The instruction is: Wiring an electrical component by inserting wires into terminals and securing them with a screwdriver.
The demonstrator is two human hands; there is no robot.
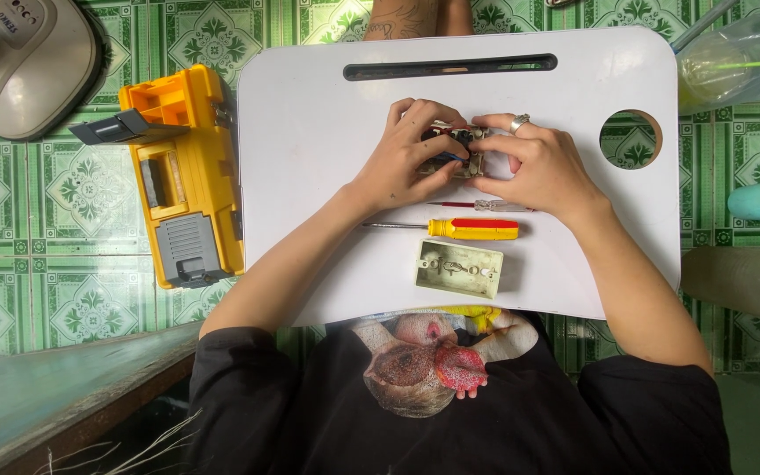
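Note:
My left hand (406, 158) and my right hand (534, 163) both grip a small electrical part (455, 149) with a beige frame and exposed inner pieces, held over the middle of a white lap table (310, 132). The right hand wears a ring. Just below the hands lie a thin screwdriver with a clear and red handle (485, 205) and a larger screwdriver with a yellow and red handle (464, 230). A pale green rectangular cover plate (459, 267) lies open side up near the table's front edge.
A yellow toolbox (182, 176) with grey latches sits on the green tiled floor left of the table. A grey fan base (24, 62) is at top left. A plastic bag (736, 57) lies at top right. The table has a round hole (631, 139) and a slot (450, 66).

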